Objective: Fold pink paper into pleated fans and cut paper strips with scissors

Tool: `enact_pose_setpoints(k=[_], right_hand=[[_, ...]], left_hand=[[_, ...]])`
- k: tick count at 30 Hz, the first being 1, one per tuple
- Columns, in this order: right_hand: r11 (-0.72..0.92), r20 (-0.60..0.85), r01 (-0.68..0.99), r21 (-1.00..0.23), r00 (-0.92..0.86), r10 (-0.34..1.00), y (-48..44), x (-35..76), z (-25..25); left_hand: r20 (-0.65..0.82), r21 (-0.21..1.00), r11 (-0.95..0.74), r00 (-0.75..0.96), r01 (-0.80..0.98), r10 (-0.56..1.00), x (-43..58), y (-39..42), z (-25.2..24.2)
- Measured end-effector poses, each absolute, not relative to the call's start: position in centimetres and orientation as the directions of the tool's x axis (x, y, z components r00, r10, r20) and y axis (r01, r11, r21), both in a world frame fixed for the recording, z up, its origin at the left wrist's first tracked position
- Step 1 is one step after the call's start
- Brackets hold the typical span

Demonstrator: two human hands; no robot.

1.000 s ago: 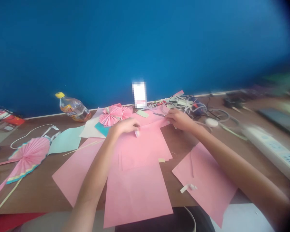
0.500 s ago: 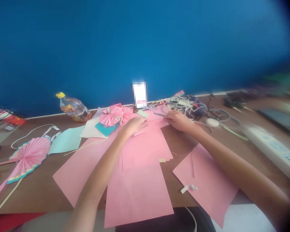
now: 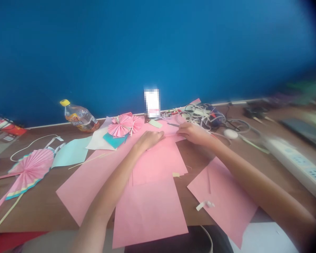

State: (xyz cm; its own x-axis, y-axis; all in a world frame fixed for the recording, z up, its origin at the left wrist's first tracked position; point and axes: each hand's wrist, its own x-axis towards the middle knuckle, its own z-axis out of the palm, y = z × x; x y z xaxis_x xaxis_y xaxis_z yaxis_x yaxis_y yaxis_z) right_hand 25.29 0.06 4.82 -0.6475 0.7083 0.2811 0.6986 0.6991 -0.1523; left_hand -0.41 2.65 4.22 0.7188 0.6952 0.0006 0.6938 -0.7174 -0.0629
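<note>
My left hand [image 3: 149, 138] lies with fingers stretched flat along the far edge of a pink paper sheet [image 3: 159, 160], pressing its fold. My right hand [image 3: 193, 132] is closed in a pinch on the right end of that same folded edge. The sheet lies on a brown table [image 3: 42, 207], over a larger pink sheet [image 3: 147, 211]. Small pink pleated rosettes [image 3: 122, 125] sit just beyond my left hand.
Pink sheets lie at left [image 3: 80, 188] and at right [image 3: 226, 200]. A large pleated fan [image 3: 28, 172] and a pale blue sheet [image 3: 71, 153] lie at left. A tipped bottle [image 3: 79, 117] rests by the blue wall. Tangled cables [image 3: 205, 116] and a power strip [image 3: 297, 161] are at right.
My left hand has slid right along the folded edge and flattened out, from a pinch near the fold's left end. My right hand has stayed almost in place.
</note>
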Motion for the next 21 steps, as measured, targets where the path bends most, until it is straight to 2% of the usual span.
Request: enact_pose_setpoints(k=[3, 7, 11, 15, 21], right_hand=[[0.712, 0.252, 0.687, -0.141, -0.671, 0.697, 0.1, 25.5, 4.6], [0.738, 0.242, 0.656, -0.159, -0.699, 0.673, 0.2, 25.9, 4.2], [0.745, 0.256, 0.66, -0.092, -0.707, 0.659, 0.5, 26.2, 3.7], [0.729, 0.278, 0.683, -0.044, -0.692, 0.666, 0.5, 26.3, 3.5], [0.717, 0.294, 0.696, -0.042, -0.677, 0.674, 0.2, 26.0, 3.8]], left_hand=[[-0.023, 0.003, -0.733, 0.733, 0.681, 0.68, -1.1, 3.3, 4.2], [-0.041, 0.216, -0.759, 0.782, 0.615, 0.622, -2.2, 4.3, 4.3], [-0.028, 0.383, -0.737, 0.805, 0.557, 0.593, -3.0, 4.9, 5.1], [-0.051, 0.384, -0.738, 0.811, 0.555, 0.583, -3.3, 4.6, 6.3], [-0.005, 0.272, -0.708, 0.737, 0.652, 0.676, -2.3, 3.5, 6.2]])
